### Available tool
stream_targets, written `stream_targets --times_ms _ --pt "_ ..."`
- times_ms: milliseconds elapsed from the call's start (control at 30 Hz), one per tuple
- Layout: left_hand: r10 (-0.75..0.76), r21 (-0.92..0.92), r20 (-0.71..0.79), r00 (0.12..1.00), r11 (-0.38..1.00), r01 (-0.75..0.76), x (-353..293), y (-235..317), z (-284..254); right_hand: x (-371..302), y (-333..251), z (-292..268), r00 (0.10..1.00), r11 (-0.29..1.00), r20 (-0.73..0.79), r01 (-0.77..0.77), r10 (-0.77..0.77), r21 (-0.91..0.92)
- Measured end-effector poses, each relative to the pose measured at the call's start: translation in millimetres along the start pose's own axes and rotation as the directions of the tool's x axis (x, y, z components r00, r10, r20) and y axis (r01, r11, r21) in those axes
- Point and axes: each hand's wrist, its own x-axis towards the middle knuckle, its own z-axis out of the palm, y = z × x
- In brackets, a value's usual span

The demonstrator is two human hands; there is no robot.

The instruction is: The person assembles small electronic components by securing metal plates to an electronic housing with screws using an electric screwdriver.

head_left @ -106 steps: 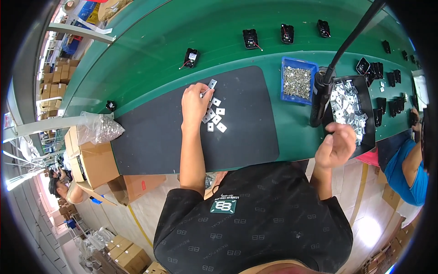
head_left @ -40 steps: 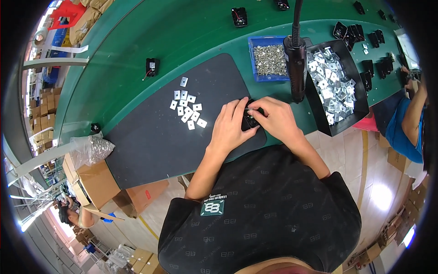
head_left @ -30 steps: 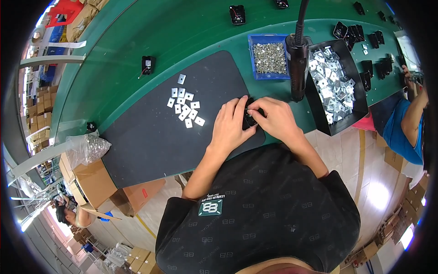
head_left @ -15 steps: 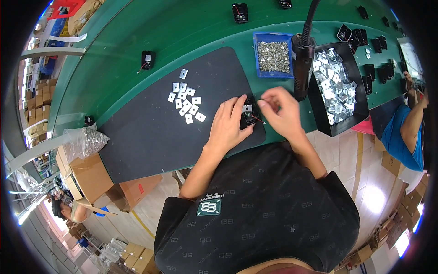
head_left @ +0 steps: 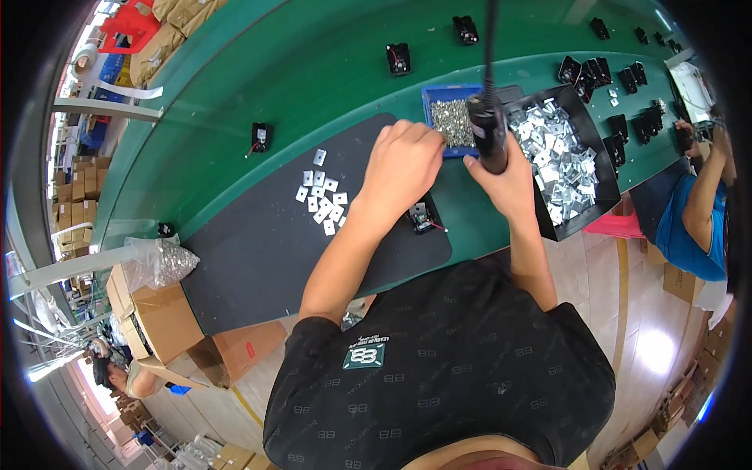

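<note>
My right hand [head_left: 507, 182] is wrapped round a black electric screwdriver [head_left: 488, 133], held upright with its cord rising from the top. At the near left corner of a blue tray [head_left: 427, 106] of small screws [head_left: 452, 124] is my left hand [head_left: 402, 166], fingers curled together; whatever they may hold is hidden. Below that hand, a small black housing [head_left: 423, 219] with a metal plate and a red wire lies on the dark mat [head_left: 266, 227], touched by neither hand. Several square metal plates with holes [head_left: 321, 196] are scattered on the mat to the left.
A black bin [head_left: 597, 160] heaped with metal plates stands right of the screwdriver. Several black housings [head_left: 398, 59] sit on the green bench beyond and to the right. A bag of small metal parts [head_left: 168, 262] rests at the left edge. Another person [head_left: 697, 223] works at far right.
My left hand has left the black housing and moved up to the screw tray. My right hand has risen from beside the housing and taken hold of the screwdriver, which has shifted left.
</note>
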Motion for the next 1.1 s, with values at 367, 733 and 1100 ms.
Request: stream_targets --times_ms 367,733,1100 --pt "0.061 0.450 0.334 0.941 0.867 -0.216 38.1 -20.0 83.5 -37.4 39.4 -25.0 0.960 0.628 0.139 0.045 -0.241 0.777" --pt "-0.057 -0.348 0.076 0.995 0.934 0.081 5.4 -8.7 45.6 -25.7 7.5 -30.2 0.982 0.281 0.005 0.049 -0.189 0.958" --pt "-0.200 -0.495 0.031 0.979 0.848 0.189 -8.0 11.1 28.4 -10.2 -35.5 -23.9 0.946 0.382 -0.201 0.290 -0.256 0.878"
